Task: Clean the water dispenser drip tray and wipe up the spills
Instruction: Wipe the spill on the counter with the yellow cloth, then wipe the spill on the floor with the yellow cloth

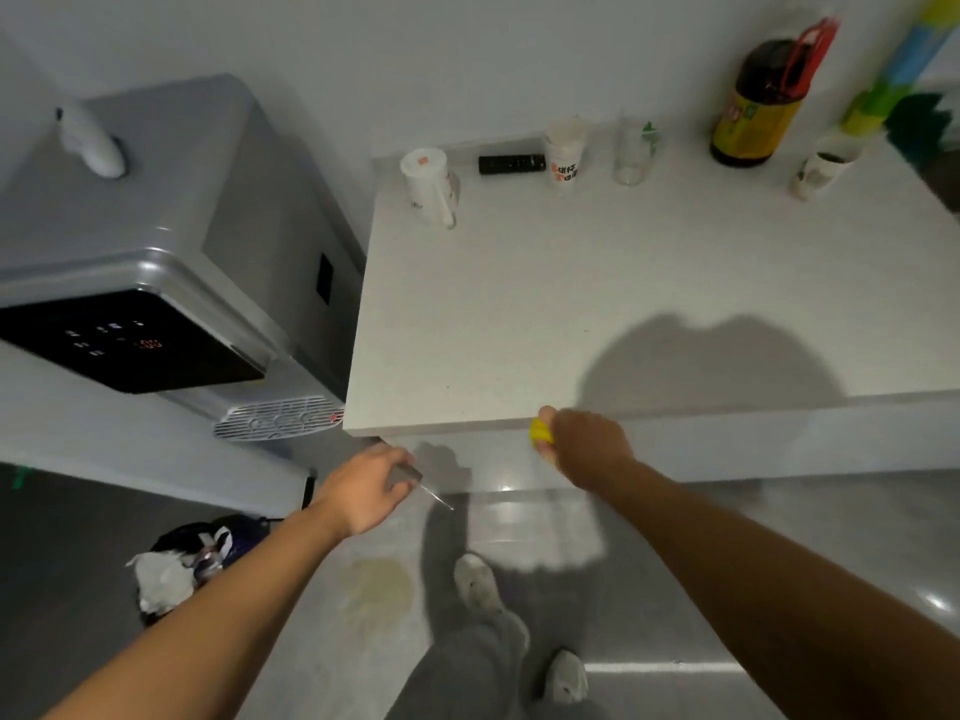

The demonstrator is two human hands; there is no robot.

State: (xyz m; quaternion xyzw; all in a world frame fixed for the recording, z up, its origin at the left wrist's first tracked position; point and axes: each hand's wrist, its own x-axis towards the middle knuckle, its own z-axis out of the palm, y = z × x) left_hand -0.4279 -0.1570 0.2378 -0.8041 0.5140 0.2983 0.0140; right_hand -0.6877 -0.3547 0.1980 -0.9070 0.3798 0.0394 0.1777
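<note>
White walls are framing a pale stone-look table [519, 304] beside the grey dispenser, whose slotted plastic drip tray [280, 419] is sitting in place. Our right hand [584, 441] is clenching a soft yellow sponge [540, 432]; our left hand [366, 488] is gripping something grey, blurred. Water could be dripping onto the glossy floor, and we could be slipping.

- Both forearms are seen bare, with no sleeves, watch or rings visible on the left hand [366, 491] or the right hand [587, 449].
- Grey trousers [462, 667] are worn, loose and creased at the ankles.
- Pale, scuffed sneakers [478, 582] are worn below the white counter's [571, 304] front edge.
</note>
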